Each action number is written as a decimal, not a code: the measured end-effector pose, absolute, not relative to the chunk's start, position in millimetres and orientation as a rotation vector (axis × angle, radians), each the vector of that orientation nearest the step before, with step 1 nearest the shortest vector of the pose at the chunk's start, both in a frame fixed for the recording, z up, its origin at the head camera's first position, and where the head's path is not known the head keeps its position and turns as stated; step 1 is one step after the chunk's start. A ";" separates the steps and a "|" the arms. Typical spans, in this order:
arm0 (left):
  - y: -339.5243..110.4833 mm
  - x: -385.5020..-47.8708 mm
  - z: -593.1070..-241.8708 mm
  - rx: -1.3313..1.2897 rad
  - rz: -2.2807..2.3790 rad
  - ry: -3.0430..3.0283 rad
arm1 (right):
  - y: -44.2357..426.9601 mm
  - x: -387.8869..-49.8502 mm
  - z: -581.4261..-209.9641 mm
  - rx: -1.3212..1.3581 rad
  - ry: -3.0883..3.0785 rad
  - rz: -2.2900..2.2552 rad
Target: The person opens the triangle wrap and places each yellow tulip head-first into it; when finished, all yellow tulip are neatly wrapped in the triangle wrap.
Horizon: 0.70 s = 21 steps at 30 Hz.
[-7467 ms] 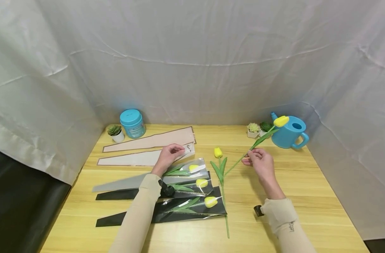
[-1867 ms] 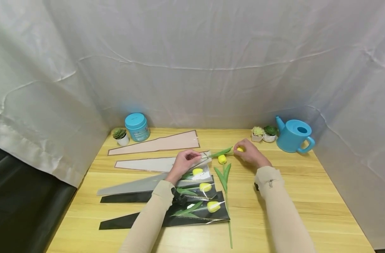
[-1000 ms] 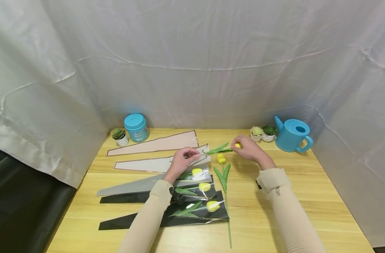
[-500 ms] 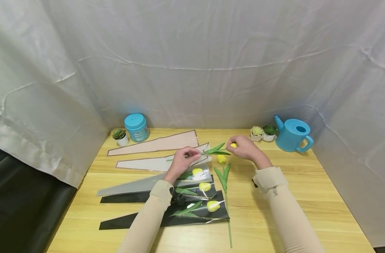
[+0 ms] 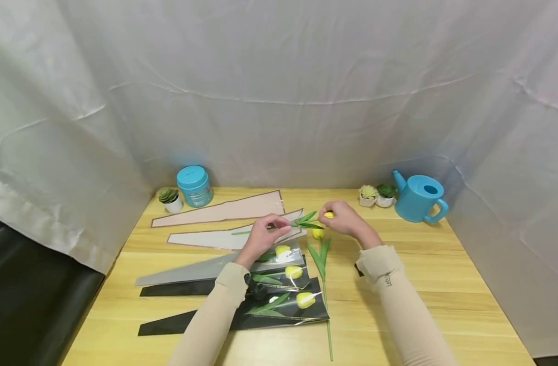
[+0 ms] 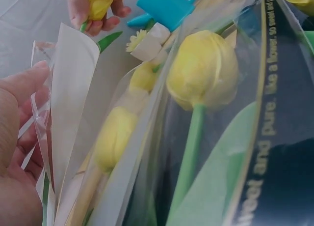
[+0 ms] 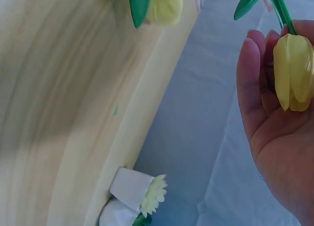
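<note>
My right hand [image 5: 345, 218] pinches a yellow tulip [image 7: 293, 71] by its stem just below the bloom. The stem runs left into a white flower sleeve [image 5: 205, 238], where its green end shows through. The leaves [image 5: 308, 221] are at the sleeve's mouth. With thumb and fingers, my left hand [image 5: 266, 235] holds the clear film at that mouth; the left wrist view shows the film [image 6: 41, 105] between them and the mouth spread. Another yellow tulip [image 5: 322, 259] lies loose below the right hand, its stem pointing toward me.
Three sleeved tulips, one in a grey sleeve [image 5: 182, 271] and two in black sleeves [image 5: 166, 324], lie nearer me. Farther back is a pink sleeve [image 5: 228, 209]. A blue jar [image 5: 195, 187], potted succulents [image 5: 368, 195] and a blue watering can [image 5: 418, 198] stand along the back.
The right hand has brought the tulip from the right side to the sleeve and moved leftward. The stem now reaches deeper inside. The left hand keeps holding the sleeve's mouth.
</note>
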<state>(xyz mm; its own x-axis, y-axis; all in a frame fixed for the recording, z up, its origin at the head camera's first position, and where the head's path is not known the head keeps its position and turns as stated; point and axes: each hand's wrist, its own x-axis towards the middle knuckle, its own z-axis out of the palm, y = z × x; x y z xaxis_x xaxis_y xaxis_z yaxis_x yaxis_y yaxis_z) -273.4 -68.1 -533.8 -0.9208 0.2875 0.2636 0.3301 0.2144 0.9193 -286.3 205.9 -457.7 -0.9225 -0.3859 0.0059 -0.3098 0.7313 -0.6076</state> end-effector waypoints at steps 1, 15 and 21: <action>-67.5 -273.6 -533.4 -0.624 -1.839 -2.423 | 204.5 -285.8 -458.2 -0.562 2.801 -0.966; -62.1 -272.6 -530.1 -0.649 -1.863 -2.372 | 193.1 -286.5 -466.5 -0.515 2.758 -1.052; -62.2 -271.8 -532.4 -0.674 -1.784 -2.395 | 191.9 -284.3 -464.7 -0.475 2.705 -1.102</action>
<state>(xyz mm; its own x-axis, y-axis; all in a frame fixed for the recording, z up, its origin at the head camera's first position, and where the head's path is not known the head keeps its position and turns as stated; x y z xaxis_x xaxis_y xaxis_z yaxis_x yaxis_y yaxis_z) -271.8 -62.2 -532.4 -0.9001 0.2971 0.3186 0.3903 0.2253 0.8927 -284.3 191.9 -464.7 -0.9322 -0.3589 -0.0475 -0.2237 0.6739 -0.7042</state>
